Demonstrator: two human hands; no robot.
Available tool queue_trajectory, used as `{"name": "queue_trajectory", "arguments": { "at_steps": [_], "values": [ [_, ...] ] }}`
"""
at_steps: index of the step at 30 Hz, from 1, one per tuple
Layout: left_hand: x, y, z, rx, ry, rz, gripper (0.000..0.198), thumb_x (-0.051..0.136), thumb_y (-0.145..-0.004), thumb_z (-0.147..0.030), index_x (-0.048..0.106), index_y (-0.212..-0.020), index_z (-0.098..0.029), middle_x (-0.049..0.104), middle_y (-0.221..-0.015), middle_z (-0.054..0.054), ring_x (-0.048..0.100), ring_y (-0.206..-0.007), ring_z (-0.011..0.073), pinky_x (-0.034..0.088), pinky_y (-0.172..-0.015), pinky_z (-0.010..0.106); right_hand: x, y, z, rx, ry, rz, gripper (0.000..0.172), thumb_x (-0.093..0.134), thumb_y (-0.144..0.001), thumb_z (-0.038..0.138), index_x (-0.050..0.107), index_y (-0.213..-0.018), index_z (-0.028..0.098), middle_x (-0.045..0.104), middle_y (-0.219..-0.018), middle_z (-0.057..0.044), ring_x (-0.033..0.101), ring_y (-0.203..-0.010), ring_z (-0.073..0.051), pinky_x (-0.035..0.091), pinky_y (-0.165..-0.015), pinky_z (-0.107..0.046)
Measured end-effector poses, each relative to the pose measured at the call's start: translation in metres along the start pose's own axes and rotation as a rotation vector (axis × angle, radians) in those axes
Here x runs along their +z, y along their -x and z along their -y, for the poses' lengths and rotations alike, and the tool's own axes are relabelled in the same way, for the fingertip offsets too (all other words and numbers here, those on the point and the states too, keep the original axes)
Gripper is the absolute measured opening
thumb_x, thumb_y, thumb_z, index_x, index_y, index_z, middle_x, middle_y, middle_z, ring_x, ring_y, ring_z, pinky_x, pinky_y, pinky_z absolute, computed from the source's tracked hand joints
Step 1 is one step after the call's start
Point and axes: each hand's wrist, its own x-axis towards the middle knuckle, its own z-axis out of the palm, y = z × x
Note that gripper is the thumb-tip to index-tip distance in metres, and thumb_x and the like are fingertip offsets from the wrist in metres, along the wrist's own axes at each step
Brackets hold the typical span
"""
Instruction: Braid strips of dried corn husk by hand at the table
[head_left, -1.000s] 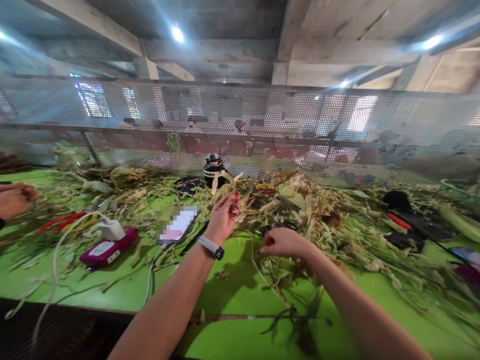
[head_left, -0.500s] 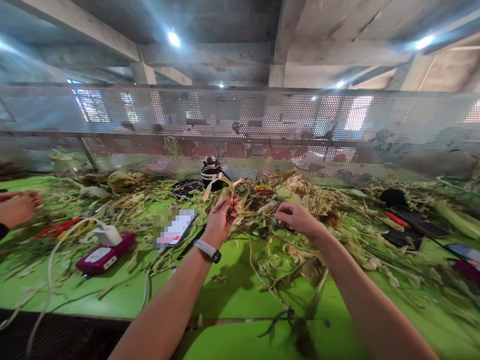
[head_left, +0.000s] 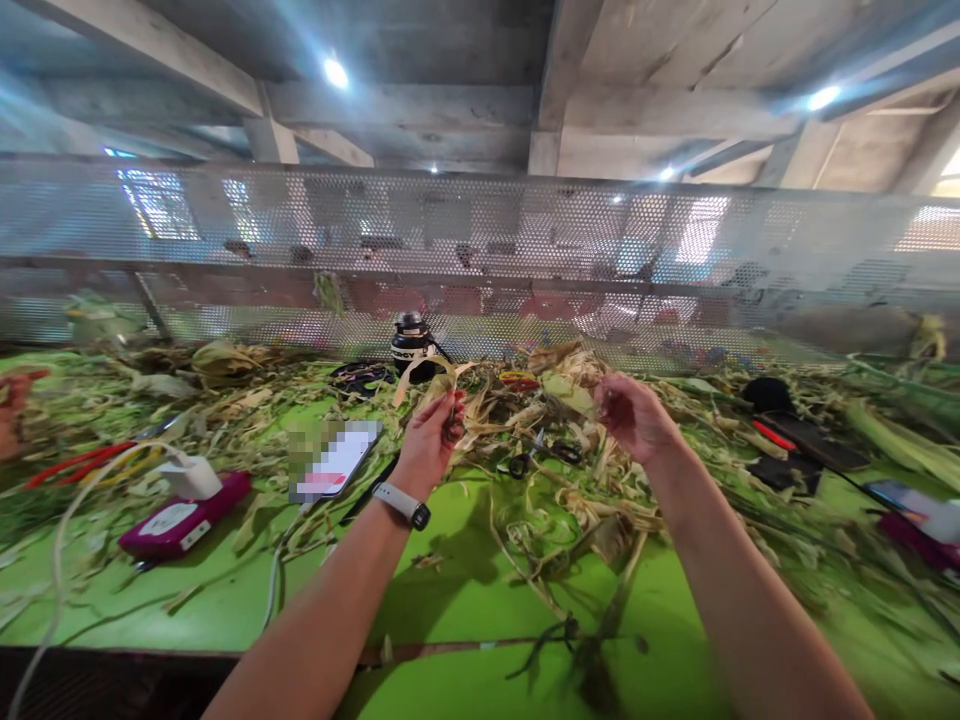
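My left hand (head_left: 429, 440), with a pale watch strap at the wrist, is closed on a corn husk piece (head_left: 442, 376). A pale strip curls out above its fingers. My right hand (head_left: 636, 418) is raised at the edge of the dry husk heap (head_left: 574, 362), fingers curled inward. Whatever lies between those fingertips is too small to make out. Below and between the hands lie black-handled scissors (head_left: 519, 466), partly among husk scraps. A broad pale green husk (head_left: 568, 394) rests just left of my right hand.
A phone (head_left: 346, 460) and a purple power block (head_left: 184, 518) with a white charger lie left on the green table (head_left: 450, 600). Behind stand a black bottle (head_left: 411, 345) and a perforated metal screen (head_left: 465, 225). Another person's hand (head_left: 13, 410) shows far left. Red-handled pliers (head_left: 82, 465) lie near it.
My right hand has moved up and right, away from the scissors, which now show more fully. My left hand keeps the husk piece. The view has shifted slightly; the other person's hand moved left.
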Motion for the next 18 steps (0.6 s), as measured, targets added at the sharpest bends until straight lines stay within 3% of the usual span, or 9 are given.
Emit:
{"name": "queue_trajectory", "arguments": {
  "at_steps": [2,4,6,9,11,13,14,16,18],
  "values": [
    [-0.001,0.000,0.000,0.010,-0.001,0.008,0.008,0.072,-0.065,-0.012,0.069,-0.072,-0.013,0.063,-0.058,-0.001,0.052,-0.046,0.0033,0.036,-0.038,0.011,-0.005,0.000,0.006,-0.076,0.024,0.037,0.023,0.063,-0.064,0.028,0.044,-0.055,0.019,0.044,-0.045,0.008,0.037,-0.037,-0.004,0.033,-0.037,-0.016],
    [0.000,0.001,0.000,0.016,-0.008,0.002,0.007,0.072,-0.065,-0.012,0.069,-0.071,-0.012,0.063,-0.059,-0.001,0.051,-0.046,0.0037,0.035,-0.038,0.011,-0.009,0.001,0.010,-0.139,0.237,0.017,0.028,0.059,-0.069,0.034,0.040,-0.053,0.020,0.035,-0.043,0.008,0.031,-0.038,-0.005,0.031,-0.039,-0.018],
    [0.001,0.002,0.000,0.010,-0.021,-0.012,0.006,0.071,-0.066,-0.012,0.069,-0.071,-0.012,0.062,-0.058,0.000,0.051,-0.046,0.0041,0.035,-0.038,0.012,-0.009,0.002,0.008,-0.205,0.689,-0.085,0.026,0.059,-0.070,0.034,0.046,-0.054,0.019,0.040,-0.049,0.005,0.037,-0.044,-0.008,0.034,-0.045,-0.022],
    [0.004,0.003,0.000,0.007,-0.030,-0.027,0.004,0.070,-0.066,-0.010,0.069,-0.070,-0.011,0.063,-0.060,0.001,0.050,-0.047,0.0042,0.034,-0.038,0.012,0.005,0.007,-0.011,-0.363,1.395,-0.184,0.007,0.063,-0.069,0.023,0.061,-0.072,0.017,0.057,-0.080,-0.005,0.052,-0.074,-0.016,0.040,-0.065,-0.028],
    [0.006,0.004,-0.001,0.010,-0.038,-0.042,0.003,0.069,-0.066,-0.009,0.068,-0.068,-0.012,0.065,-0.063,0.001,0.050,-0.047,0.0040,0.034,-0.037,0.011,0.019,0.011,-0.031,-0.376,1.591,0.076,0.011,0.060,-0.074,0.023,0.065,-0.083,0.017,0.059,-0.091,-0.008,0.054,-0.086,-0.019,0.041,-0.074,-0.030],
    [0.007,0.005,-0.001,0.014,-0.054,-0.048,0.005,0.068,-0.067,-0.009,0.068,-0.067,-0.014,0.066,-0.066,0.001,0.049,-0.048,0.0037,0.034,-0.038,0.011,0.032,0.017,-0.052,-0.272,1.631,0.463,0.013,0.058,-0.077,0.026,0.066,-0.084,0.019,0.060,-0.089,-0.006,0.056,-0.085,-0.017,0.041,-0.074,-0.026],
    [0.007,0.005,-0.001,0.017,-0.063,-0.046,0.006,0.067,-0.067,-0.009,0.068,-0.066,-0.014,0.066,-0.067,0.001,0.049,-0.048,0.0036,0.034,-0.038,0.011,0.037,0.020,-0.060,-0.217,1.673,0.572,0.013,0.059,-0.075,0.026,0.067,-0.084,0.020,0.061,-0.090,-0.006,0.057,-0.086,-0.018,0.041,-0.072,-0.026],
    [0.006,0.005,0.000,0.022,-0.075,-0.032,0.008,0.065,-0.069,-0.009,0.069,-0.067,-0.016,0.067,-0.068,0.000,0.049,-0.049,0.0036,0.034,-0.039,0.011,0.041,0.024,-0.072,-0.146,1.776,0.663,0.020,0.062,-0.070,0.026,0.067,-0.089,0.019,0.062,-0.091,-0.008,0.058,-0.087,-0.021,0.041,-0.069,-0.026],
    [0.005,0.005,0.000,0.018,-0.076,-0.023,0.010,0.064,-0.071,-0.009,0.069,-0.067,-0.017,0.067,-0.069,0.000,0.049,-0.049,0.0037,0.033,-0.039,0.012,0.040,0.025,-0.076,-0.116,1.852,0.672,0.025,0.062,-0.068,0.024,0.067,-0.091,0.018,0.064,-0.092,-0.010,0.059,-0.087,-0.023,0.041,-0.067,-0.027]
  ]
}}
